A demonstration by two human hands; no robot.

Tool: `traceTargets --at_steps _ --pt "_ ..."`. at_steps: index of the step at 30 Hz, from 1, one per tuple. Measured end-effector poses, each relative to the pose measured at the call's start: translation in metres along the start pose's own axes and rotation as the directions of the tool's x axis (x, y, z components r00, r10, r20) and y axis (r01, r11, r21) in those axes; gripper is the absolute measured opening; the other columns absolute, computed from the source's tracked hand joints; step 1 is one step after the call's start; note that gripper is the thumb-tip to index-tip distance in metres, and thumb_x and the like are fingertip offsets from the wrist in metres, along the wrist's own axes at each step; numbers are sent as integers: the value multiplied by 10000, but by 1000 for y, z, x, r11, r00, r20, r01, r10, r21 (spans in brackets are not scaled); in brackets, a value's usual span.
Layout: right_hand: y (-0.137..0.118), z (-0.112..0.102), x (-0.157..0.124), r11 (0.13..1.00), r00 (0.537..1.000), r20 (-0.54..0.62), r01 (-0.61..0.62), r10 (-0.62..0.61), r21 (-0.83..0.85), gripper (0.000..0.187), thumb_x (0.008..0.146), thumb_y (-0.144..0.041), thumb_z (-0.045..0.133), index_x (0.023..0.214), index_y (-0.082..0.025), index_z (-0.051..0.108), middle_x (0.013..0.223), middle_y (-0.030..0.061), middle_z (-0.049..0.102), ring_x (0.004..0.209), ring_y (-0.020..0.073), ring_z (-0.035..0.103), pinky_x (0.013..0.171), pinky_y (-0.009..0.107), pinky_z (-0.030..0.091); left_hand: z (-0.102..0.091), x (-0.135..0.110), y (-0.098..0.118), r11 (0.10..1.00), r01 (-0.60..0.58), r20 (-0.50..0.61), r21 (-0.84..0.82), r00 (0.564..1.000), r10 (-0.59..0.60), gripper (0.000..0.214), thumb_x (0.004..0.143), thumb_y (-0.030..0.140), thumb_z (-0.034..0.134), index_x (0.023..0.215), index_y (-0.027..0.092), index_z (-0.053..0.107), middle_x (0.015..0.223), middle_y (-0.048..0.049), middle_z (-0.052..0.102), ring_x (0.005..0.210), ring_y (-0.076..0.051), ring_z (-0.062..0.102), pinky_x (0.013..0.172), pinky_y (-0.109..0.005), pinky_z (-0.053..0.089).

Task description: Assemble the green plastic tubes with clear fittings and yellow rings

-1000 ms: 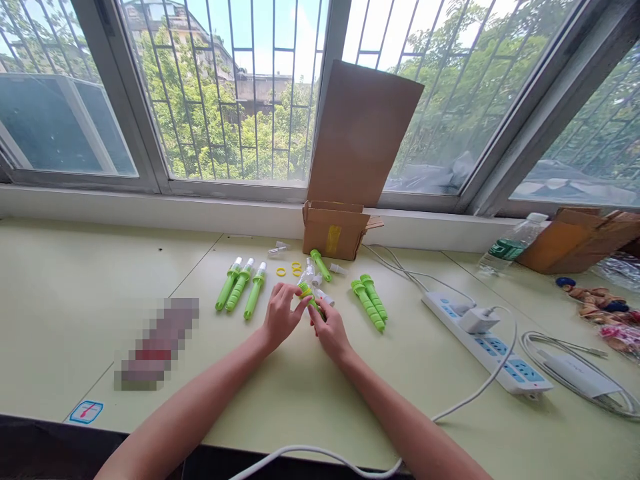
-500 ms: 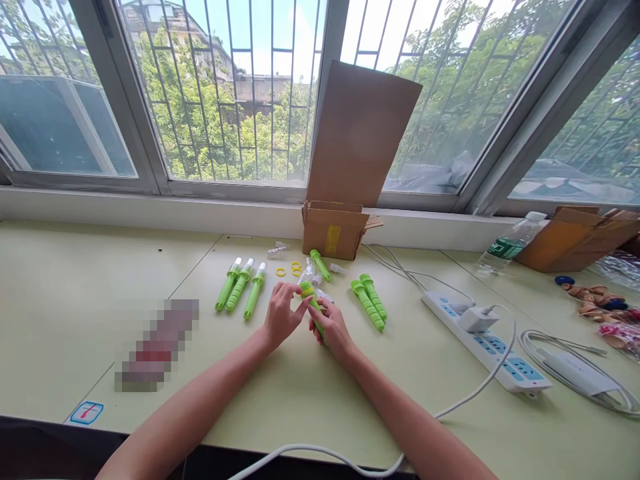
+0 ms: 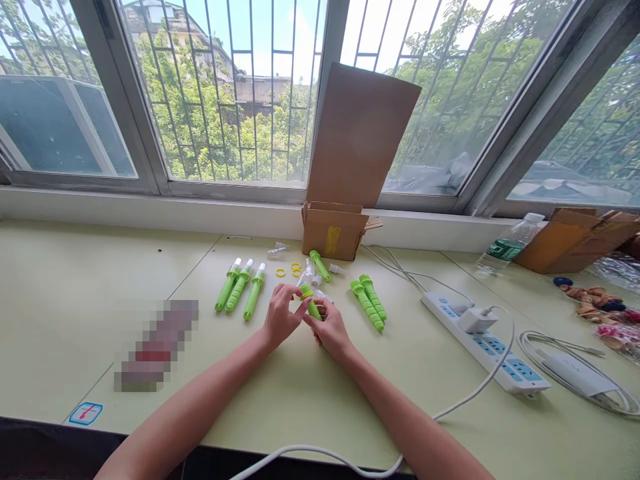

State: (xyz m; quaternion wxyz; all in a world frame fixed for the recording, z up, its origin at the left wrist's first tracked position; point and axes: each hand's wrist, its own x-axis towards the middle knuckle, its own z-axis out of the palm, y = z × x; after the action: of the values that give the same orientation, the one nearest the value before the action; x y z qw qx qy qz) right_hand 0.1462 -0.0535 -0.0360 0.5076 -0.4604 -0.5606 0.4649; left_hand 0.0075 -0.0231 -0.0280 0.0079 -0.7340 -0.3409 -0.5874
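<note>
Between my hands is a green plastic tube (image 3: 314, 310) with a ribbed end and a yellow ring (image 3: 307, 293) around it. My left hand (image 3: 281, 313) pinches it near the ring, while my right hand (image 3: 330, 329) is closed around its lower part. Just beyond my fingers lie clear plastic caps (image 3: 309, 268), loose yellow rings (image 3: 281, 272) and one more green tube (image 3: 320, 265). Left of my hands are green tubes with clear caps (image 3: 255, 291). Two uncapped green tubes (image 3: 367, 305) lie to the right.
A cardboard box (image 3: 330, 230) stands against the windowsill. To the right are a power strip (image 3: 485, 343) with cables, a coiled charger cable (image 3: 575, 370), a plastic bottle (image 3: 510, 247) and another carton (image 3: 575, 240). A white cord (image 3: 320, 452) runs along the front edge.
My right hand's fingers have shifted slightly on the green tube, and the tube's angle looks a little different. My left hand stays at the ringed end. The other parts have not moved.
</note>
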Motion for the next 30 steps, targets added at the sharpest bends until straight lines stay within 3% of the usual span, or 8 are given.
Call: traceTargets --at_steps 5,13,22,30 --pt "3 -1 0 999 1000 -8 7 -7 38 344 740 -492 652 797 -179 523 572 -48 497 359 84 436 258 199 342 0 0 0 1000 15 28 6 999 -15 182 787 284 652 839 205 496 774 -21 594 687 -154 508 672 -302 466" --pt "6 -1 6 997 997 14 73 -73 -26 383 790 -552 574 868 -178 557 690 5 576 498 103 515 382 202 403 1 1 -1 1000 3 42 -1 999 -3 206 781 293 661 865 203 497 787 -26 590 704 -156 505 677 -304 477" --pt "8 0 6 994 996 15 91 -90 -64 382 845 -556 494 805 -178 535 595 -23 498 456 86 434 383 201 331 3 -1 -1 999 5 78 47 997 -9 169 809 283 631 862 208 489 831 -38 603 740 -171 530 709 -322 477" --pt "2 0 1 999 997 66 28 -30 29 371 869 -537 453 780 -181 507 597 -23 530 380 71 427 329 194 323 4 -1 -1 997 27 48 68 998 -31 134 831 256 603 823 208 478 782 -18 603 692 -157 530 676 -306 463"
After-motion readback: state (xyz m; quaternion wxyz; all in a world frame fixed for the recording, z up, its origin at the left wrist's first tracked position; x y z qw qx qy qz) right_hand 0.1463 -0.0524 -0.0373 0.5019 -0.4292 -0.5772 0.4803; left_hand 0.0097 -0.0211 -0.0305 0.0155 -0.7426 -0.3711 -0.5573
